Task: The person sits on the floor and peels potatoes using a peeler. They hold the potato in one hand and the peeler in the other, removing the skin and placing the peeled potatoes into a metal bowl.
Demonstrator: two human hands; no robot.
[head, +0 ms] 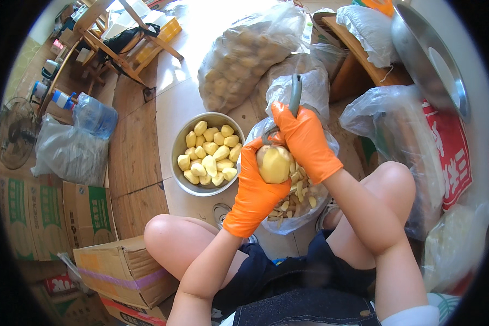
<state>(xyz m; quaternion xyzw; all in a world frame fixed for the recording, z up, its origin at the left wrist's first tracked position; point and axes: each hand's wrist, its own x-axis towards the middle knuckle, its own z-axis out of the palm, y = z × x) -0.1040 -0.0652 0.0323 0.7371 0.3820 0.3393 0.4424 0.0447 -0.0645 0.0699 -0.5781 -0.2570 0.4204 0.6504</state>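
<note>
My left hand [257,195], in an orange rubber glove, grips a partly peeled potato [274,166]. Most of its facing side is bare yellow, with skin left near the top. Also gloved in orange, my right hand [307,140] is closed on a grey-handled peeler [296,95]. The peeler's head is at the far end of the potato, partly hidden by my fingers. Beneath both hands, a clear plastic bag [287,228] lies open with potato peelings [297,193] in it. To the left, a round metal basin [174,163] holds several peeled potatoes [209,163].
A large plastic sack of potatoes [248,57] stands ahead, beside another bag [297,89]. Cardboard boxes [118,269] are stacked by my left knee. A wooden chair [118,49] and a water bottle [95,116] are at far left. A large metal bowl [428,57] leans at right.
</note>
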